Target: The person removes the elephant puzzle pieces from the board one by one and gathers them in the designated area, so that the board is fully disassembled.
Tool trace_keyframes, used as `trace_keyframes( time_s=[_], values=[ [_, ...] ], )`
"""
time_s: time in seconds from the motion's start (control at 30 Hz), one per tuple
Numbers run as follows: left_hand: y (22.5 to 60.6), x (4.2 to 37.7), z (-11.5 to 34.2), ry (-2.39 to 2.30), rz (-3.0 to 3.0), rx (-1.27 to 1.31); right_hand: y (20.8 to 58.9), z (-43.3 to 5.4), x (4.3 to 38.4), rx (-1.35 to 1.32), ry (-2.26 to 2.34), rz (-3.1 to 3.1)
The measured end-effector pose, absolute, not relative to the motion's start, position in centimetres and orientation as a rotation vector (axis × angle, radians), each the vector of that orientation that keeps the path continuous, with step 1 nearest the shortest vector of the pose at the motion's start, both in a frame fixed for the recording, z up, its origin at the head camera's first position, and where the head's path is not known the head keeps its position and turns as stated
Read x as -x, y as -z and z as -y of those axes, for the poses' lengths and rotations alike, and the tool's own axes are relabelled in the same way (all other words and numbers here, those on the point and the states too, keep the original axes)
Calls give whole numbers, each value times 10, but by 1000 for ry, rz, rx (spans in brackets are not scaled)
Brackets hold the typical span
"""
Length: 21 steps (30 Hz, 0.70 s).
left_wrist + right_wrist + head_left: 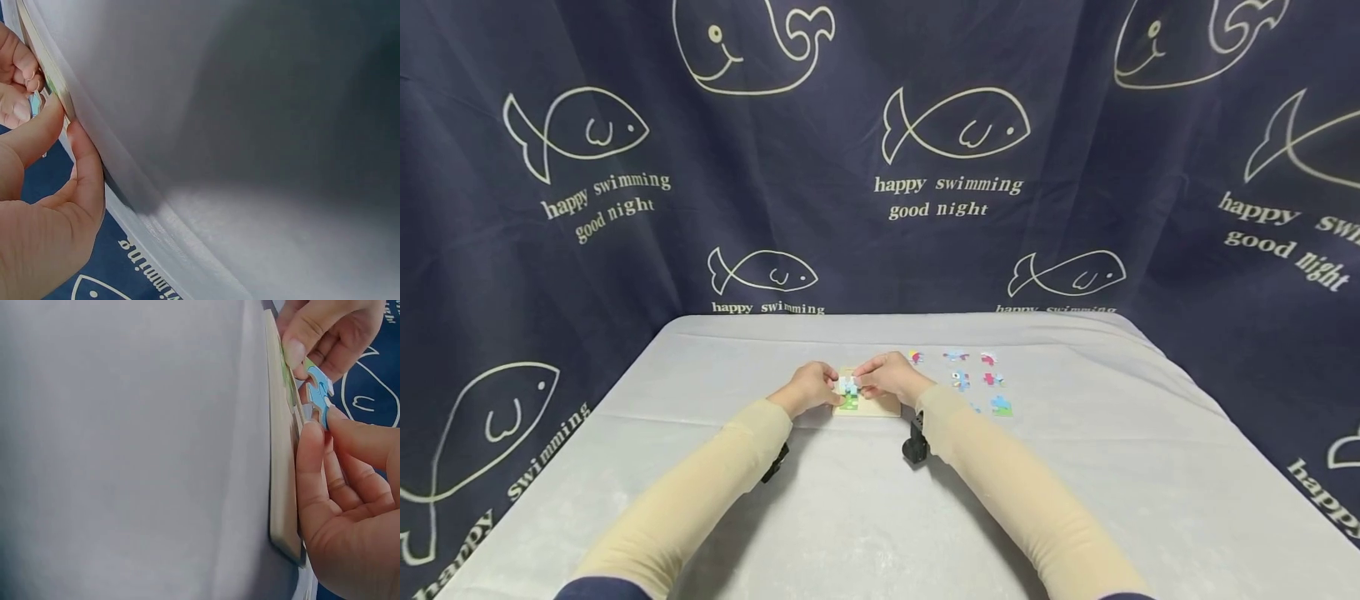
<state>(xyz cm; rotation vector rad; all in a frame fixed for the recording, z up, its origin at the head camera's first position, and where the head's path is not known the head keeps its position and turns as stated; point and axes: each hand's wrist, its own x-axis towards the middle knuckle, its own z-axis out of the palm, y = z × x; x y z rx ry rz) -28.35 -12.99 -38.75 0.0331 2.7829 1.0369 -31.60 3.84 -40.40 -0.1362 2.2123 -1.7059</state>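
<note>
A wooden puzzle board (880,407) lies flat on the table in the head view. My left hand (808,388) pinches its near left edge, the thumb over the top beside a green puzzle piece (850,402) set in the board. Between thumb and fingertips, my right hand (891,377) holds a light blue puzzle piece (320,400). That piece is tilted up over the board's left part, just beyond the green one, as the right wrist view shows. Bare wood shows on the board's right side, partly under my right hand.
Several loose puzzle pieces lie right of the board, among them a blue and green piece (1002,406), a red piece (992,378) and a blue piece (956,355). A pale cloth (850,500) covers the table. Behind it hangs a dark blue curtain (842,167) with fish drawings.
</note>
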Motion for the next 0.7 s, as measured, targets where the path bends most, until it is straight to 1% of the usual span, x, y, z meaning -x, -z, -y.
trace_keyframes(
  time_s=[0.3, 0.7],
  values=[
    [389, 282, 129, -1118, -2744, 1, 404, -39, 315, 79, 1797, -2119],
    [389, 284, 130, -1118, -2752, -4, 409, -39, 315, 94, 1794, -2159]
  ],
)
